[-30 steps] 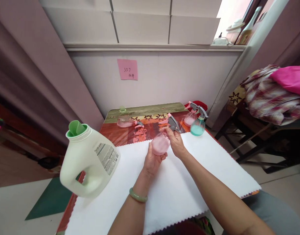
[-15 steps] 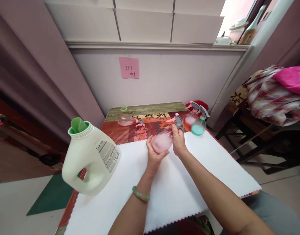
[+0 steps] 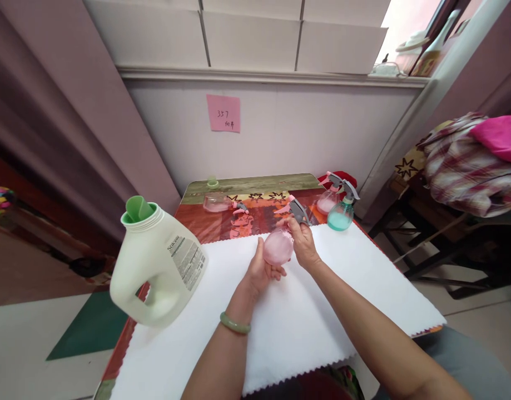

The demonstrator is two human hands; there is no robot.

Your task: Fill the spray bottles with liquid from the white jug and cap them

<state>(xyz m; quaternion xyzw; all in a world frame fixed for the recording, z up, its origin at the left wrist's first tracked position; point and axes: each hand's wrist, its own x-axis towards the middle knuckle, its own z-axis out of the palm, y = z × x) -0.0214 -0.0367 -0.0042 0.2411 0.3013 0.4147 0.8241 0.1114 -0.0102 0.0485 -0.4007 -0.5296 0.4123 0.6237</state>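
A pink spray bottle (image 3: 279,246) with a grey and pink trigger head is held tilted over the white cloth (image 3: 297,322). Around its neck, just under the trigger head, my right hand (image 3: 303,242) is closed. My left hand (image 3: 262,270), with a green bangle on the wrist, cradles the bottle's rounded base; its thumb lies along the side and its fingers curl below. Pinkish liquid or foam shows through the clear wall. Part of the neck is hidden by my right fingers.
A large pale green jug (image 3: 159,266) with a green spout stands at left. Another pink spray bottle (image 3: 217,204) lies at the back, near a small green cap (image 3: 212,182). At back right stand a pink spray bottle (image 3: 326,201) and a teal one (image 3: 341,216).
The bottle has turned in my hands, its base now facing more toward me. My left hand has shifted slightly down, its fingers now showing below the bottle.
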